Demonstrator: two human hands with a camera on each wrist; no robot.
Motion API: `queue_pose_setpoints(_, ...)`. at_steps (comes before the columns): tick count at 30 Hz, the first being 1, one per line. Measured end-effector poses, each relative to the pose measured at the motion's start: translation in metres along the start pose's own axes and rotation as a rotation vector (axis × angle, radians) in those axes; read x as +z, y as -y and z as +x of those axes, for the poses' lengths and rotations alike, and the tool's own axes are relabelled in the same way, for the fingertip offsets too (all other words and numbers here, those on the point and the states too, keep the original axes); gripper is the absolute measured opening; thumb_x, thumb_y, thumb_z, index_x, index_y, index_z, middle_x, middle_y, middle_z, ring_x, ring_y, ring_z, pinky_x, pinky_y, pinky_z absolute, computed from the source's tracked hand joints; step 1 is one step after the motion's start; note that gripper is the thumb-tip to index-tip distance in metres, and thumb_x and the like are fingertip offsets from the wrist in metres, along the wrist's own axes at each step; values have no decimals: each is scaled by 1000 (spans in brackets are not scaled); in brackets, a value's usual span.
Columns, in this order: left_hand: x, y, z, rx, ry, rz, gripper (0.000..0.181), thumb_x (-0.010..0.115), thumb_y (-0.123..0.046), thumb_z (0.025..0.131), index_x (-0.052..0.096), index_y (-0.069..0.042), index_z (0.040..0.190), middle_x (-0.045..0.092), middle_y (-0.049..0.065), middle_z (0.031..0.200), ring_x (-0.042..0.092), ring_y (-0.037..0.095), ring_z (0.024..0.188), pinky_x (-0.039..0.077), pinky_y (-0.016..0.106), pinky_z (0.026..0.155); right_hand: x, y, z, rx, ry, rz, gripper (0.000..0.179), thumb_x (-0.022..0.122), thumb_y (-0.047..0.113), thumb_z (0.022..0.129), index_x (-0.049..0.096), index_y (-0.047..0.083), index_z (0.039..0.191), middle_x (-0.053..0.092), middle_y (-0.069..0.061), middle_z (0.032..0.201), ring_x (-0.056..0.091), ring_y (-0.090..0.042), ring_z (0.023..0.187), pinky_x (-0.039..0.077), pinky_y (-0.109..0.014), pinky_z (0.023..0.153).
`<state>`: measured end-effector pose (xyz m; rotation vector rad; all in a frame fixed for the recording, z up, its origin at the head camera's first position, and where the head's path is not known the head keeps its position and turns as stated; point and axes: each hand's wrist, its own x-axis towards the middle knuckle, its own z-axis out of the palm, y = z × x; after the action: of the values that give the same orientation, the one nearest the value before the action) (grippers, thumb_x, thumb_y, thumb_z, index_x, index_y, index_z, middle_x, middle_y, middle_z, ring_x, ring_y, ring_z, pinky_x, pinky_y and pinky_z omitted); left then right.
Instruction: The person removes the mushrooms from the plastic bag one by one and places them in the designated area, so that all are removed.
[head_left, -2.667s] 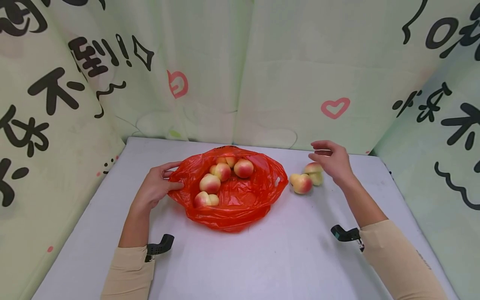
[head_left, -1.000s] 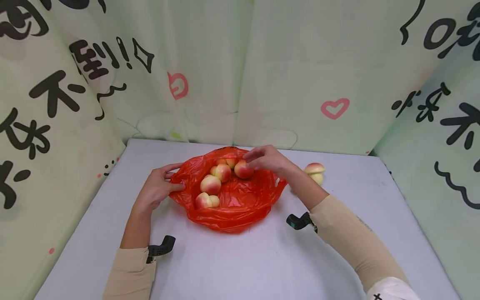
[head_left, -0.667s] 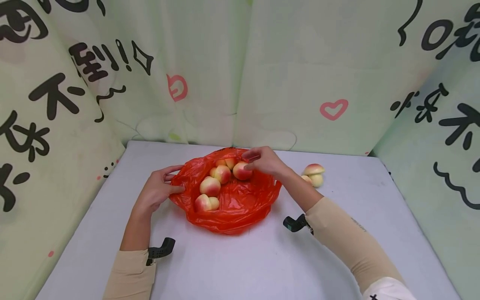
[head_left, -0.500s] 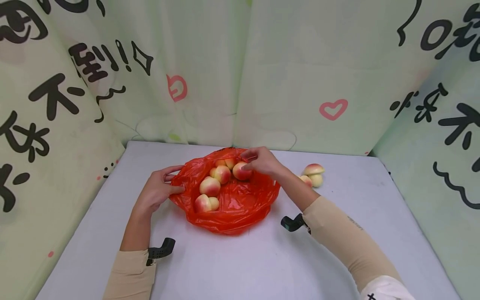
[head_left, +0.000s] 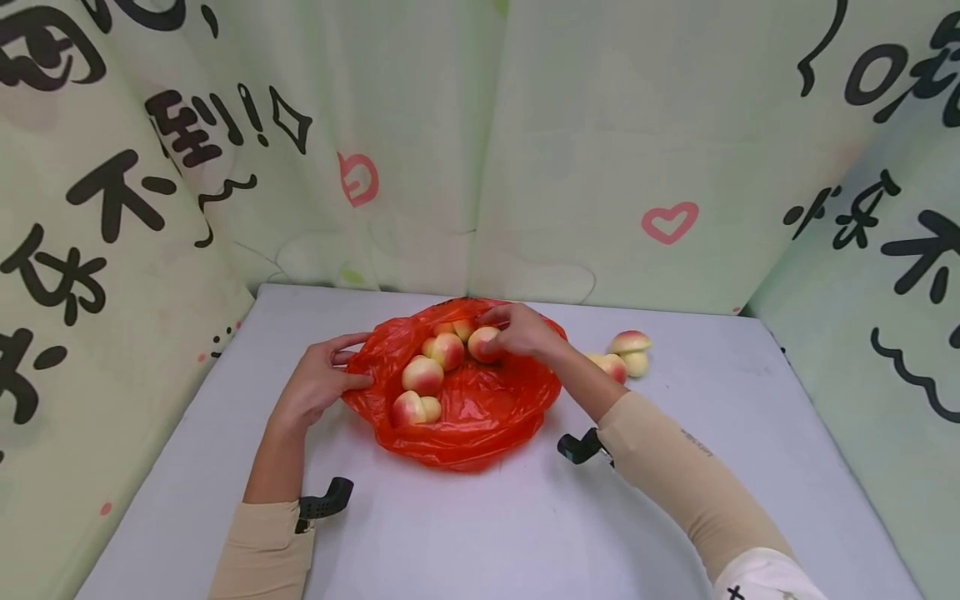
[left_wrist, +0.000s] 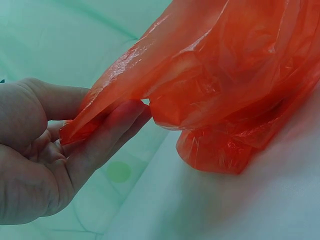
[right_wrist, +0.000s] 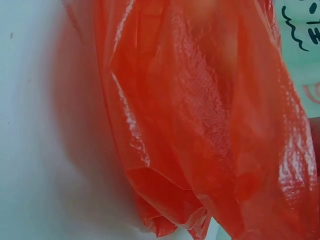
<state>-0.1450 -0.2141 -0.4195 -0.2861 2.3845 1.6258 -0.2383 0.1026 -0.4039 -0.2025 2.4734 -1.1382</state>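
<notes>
A crinkled red plastic bag lies with its mouth spread wide on the table. Inside are several mushroom-shaped pieces, cream with a pinkish-red cap. The left hand holds the bag's left rim; in the left wrist view, a fold of the bag sits between thumb and fingers. Reaching over the right rim, the right hand has its thumb on a mushroom-shaped piece at the bag's far right and its fingers behind it. The right wrist view is mostly filled by the bag, hiding the fingers.
Two similar pieces lie right of the bag: one on its side, partly behind the right forearm, and one upright. Pale printed curtains enclose the white table at the back and sides.
The right hand has moved left from above the two loose pieces into the bag, its thumb and fingers closing about a piece there. The left hand keeps its place on the rim.
</notes>
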Motion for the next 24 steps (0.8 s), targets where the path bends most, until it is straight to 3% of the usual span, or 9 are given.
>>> queue_pose_setpoints(12,1,0,0,0,6,-6,73,78,-5,90,50,-20,155,54,20,149,60,38,129,63,41,90,5,-3,6,-38,-3,-136,58,80,14,86,64,12,141,64,-12,140,59,-32,123,56,-46,105)
queue_pose_setpoints(24,1,-1,-2,-4,4,5,73,79,-7,89,51,-21,155,54,19,149,59,37,129,63,41,91,9,-5,8,-18,9,-155,60,82,16,86,63,9,142,63,-15,140,60,-32,121,56,-46,105)
